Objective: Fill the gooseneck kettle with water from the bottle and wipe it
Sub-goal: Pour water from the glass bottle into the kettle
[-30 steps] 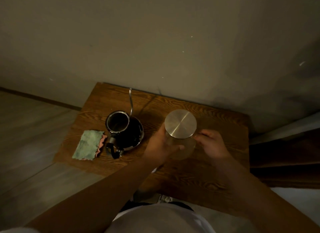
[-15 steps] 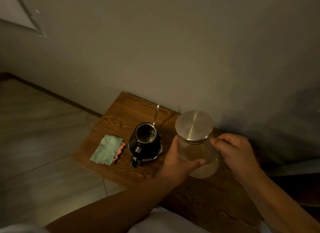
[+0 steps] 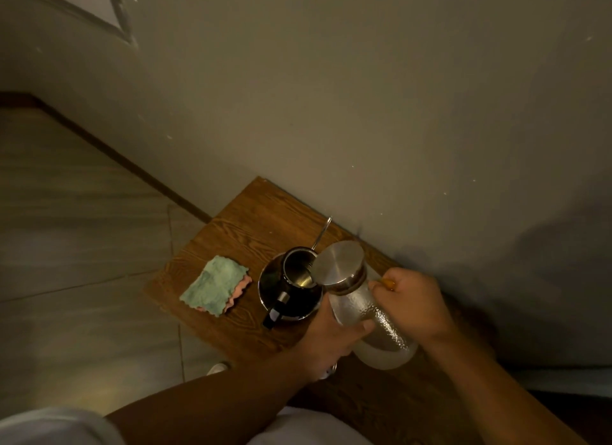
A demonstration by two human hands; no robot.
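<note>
Between both hands (image 3: 331, 335), bottle (image 3: 371, 315) over kettle (image 3: 291, 289).

I count one kettle (image 3: 290, 290), one glass bottle (image 3: 371, 315) with one metal lid (image 3: 338, 262), one folded cloth (image 3: 216, 285), one wooden tabletop (image 3: 251, 219), and two hands: left hand (image 3: 328, 340), right hand (image 3: 414, 304).

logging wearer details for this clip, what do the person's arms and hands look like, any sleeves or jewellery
Both forearms are bare up to the frame edge, with no long sleeves, gloves or watch visible. The left hand and right hand show no rings that I can make out in the dim light. A pale, whitish garment shows at the bottom edge, possibly a short sleeve.
</note>
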